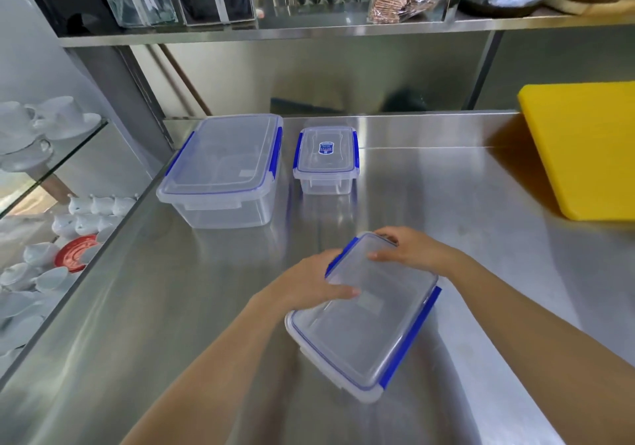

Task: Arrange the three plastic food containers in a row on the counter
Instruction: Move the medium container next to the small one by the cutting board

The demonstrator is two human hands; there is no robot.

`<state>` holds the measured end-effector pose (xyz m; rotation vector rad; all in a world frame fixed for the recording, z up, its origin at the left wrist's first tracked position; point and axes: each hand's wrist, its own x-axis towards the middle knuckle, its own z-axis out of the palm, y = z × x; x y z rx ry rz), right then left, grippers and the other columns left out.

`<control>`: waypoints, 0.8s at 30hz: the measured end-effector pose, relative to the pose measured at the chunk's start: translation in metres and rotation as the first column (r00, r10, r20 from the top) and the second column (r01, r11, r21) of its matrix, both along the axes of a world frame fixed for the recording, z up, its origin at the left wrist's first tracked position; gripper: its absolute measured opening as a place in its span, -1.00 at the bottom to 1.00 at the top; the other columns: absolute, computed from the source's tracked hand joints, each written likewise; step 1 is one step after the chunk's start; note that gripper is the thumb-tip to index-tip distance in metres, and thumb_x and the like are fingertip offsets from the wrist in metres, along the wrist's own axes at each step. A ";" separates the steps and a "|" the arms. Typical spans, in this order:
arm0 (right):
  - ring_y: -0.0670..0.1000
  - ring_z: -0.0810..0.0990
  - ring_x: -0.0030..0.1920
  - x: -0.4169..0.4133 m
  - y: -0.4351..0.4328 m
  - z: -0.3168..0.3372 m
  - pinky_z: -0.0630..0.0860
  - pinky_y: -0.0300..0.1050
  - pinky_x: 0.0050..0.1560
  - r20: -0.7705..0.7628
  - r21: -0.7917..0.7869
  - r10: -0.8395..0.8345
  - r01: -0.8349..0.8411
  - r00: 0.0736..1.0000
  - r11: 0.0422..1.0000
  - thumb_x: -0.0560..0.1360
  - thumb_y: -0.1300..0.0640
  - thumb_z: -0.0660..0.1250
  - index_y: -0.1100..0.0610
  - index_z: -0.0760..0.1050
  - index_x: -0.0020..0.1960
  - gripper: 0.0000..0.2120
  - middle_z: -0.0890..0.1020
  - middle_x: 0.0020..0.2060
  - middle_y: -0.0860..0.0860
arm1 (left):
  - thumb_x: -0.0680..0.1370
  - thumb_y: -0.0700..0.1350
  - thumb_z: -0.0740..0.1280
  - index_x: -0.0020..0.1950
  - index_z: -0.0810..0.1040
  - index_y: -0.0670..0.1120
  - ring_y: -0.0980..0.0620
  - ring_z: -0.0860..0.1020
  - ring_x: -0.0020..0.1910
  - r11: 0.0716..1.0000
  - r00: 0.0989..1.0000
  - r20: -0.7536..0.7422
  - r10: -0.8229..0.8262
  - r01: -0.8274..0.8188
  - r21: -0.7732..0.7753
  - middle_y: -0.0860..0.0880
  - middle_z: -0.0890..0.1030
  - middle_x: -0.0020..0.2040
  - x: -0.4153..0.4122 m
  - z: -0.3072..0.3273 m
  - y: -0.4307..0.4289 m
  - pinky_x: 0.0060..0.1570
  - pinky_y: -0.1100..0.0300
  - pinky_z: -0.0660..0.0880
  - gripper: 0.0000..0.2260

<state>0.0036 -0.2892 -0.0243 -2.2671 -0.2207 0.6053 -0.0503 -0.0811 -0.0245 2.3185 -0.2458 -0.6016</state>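
Observation:
Three clear plastic containers with blue lid clips are on the steel counter (429, 183). The large container (223, 166) stands at the back left. A small container (326, 156) with a blue label on its lid stands just to its right. The medium container (367, 317) lies nearer to me, turned at an angle. My left hand (309, 283) grips its left edge with the thumb on the lid. My right hand (405, 248) holds its far corner. Whether the container rests on the counter or is lifted is unclear.
A yellow cutting board (584, 149) lies at the right of the counter. A steel shelf (309, 29) with bags and boxes hangs above the back. White cups and dishes (44, 125) sit on glass shelves to the left, beyond the counter's edge.

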 end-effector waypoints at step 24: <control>-0.02 0.35 -0.69 -0.060 -0.061 -0.001 0.35 -0.17 -0.51 -0.071 -0.163 -0.181 0.167 0.981 0.972 0.36 -0.24 0.36 0.18 0.44 -0.47 -0.50 0.52 -0.55 0.15 | 0.53 -0.12 0.28 0.32 0.45 -0.09 -0.08 0.40 0.34 0.922 0.830 0.450 0.328 -0.384 0.037 -0.08 0.40 0.38 -0.021 -0.023 -0.013 0.33 0.11 0.24 -0.65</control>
